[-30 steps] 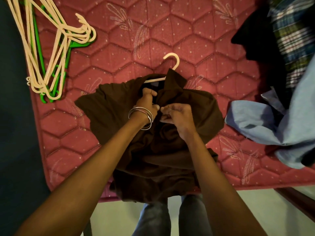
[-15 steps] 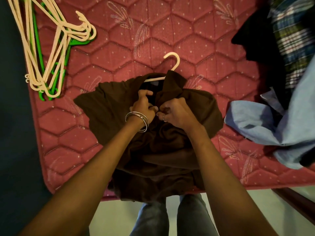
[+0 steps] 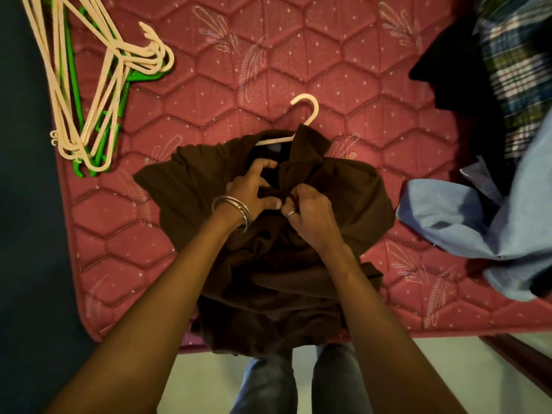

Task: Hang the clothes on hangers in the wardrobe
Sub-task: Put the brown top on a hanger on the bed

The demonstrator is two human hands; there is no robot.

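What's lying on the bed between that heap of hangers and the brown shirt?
Nothing: the head view shows only bare red quilted mattress between the pile of hangers and the brown shirt.

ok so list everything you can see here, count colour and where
brown shirt: one, dark brown, mid mattress, bottom edge hanging off the near side
hanger: one, cream, inside the shirt's neck, hook pointing away
spare hangers: a tangled pile, cream and green, count unclear, far left of mattress
blue shirt: one, light blue, right side
plaid cloth: one, blue, green and white, top right
black cloth: one, top right beside the plaid
mattress: one, red, quilted in hexagons
floor: pale, below
bangles: silver, left wrist
ring: silver, right hand
legs: two, in jeans
left hand: pinches the shirt front
right hand: pinches the shirt front
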